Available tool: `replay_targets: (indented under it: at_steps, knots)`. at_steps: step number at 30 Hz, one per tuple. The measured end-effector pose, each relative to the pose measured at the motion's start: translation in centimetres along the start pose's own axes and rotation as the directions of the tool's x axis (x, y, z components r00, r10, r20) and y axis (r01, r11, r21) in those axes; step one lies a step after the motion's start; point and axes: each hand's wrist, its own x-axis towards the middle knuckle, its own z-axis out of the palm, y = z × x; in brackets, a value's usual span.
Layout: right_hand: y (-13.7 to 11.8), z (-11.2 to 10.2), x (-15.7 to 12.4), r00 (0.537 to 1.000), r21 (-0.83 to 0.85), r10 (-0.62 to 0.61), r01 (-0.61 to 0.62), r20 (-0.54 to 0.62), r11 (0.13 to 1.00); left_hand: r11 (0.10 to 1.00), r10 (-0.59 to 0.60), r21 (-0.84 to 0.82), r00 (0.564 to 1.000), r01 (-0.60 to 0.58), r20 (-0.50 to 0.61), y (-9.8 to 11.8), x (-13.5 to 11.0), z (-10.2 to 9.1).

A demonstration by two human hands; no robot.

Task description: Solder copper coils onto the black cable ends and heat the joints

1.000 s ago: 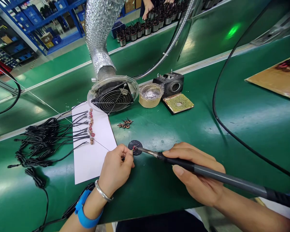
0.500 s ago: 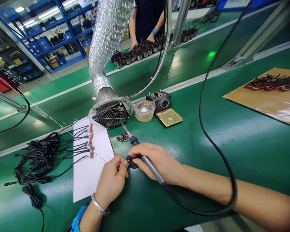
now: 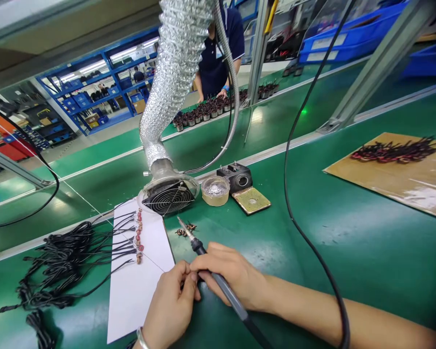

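My right hand (image 3: 232, 281) is closed round the grey handle of a soldering iron (image 3: 203, 254), whose tip points up and away toward the fan. My left hand (image 3: 170, 305) is pinched, fingertips meeting the right hand's fingers over a small part that both hands hide. Just beyond the iron's tip lies a little heap of copper-wound coils (image 3: 187, 229). To the left, a white paper sheet (image 3: 131, 291) carries a row of small coils (image 3: 139, 235) joined to black wires (image 3: 69, 261).
A fume fan (image 3: 169, 196) on a silver flexible duct (image 3: 170, 82) stands behind the hands, beside a solder pot (image 3: 215, 190), a black iron stand (image 3: 239, 178) and a yellow sponge (image 3: 252, 200). A brown board (image 3: 396, 182) holds finished leads at right. A person (image 3: 218, 58) works at the far belt.
The iron's tip has lifted off the black disc and swung away. Both hands have come together over the part, hiding the disc. The view has tilted up.
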Motion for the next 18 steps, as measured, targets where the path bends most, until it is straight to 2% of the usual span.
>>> replay_targets:
  at_steps: [4,7,9,13,18]
  knots:
    - [-0.4,0.1,0.3,0.999,-0.101,-0.045,0.044,-0.007,0.994,0.999,0.014,0.045,1.000,-0.015,0.014,0.4,-0.1,-0.2]
    - [-1.0,0.0,0.5,0.999,-0.143,-0.004,-0.002,-0.043,0.990,0.994,0.033,0.099,0.999,-0.034,0.006,0.7,-0.3,-0.4]
    - [-1.4,0.0,0.4,0.996,-0.097,0.069,-0.074,-0.057,0.992,0.994,0.033,0.102,0.999,-0.033,-0.006,0.8,-0.3,-0.4]
    - [-2.1,0.2,0.2,0.974,0.027,0.225,-0.224,-0.007,0.974,0.999,-0.002,0.040,0.999,0.003,-0.032,0.5,-0.1,0.0]
    - [-2.2,0.6,-0.1,0.965,0.072,0.259,-0.256,-0.035,0.964,0.998,-0.026,-0.054,0.999,0.024,-0.034,0.1,0.1,0.5]
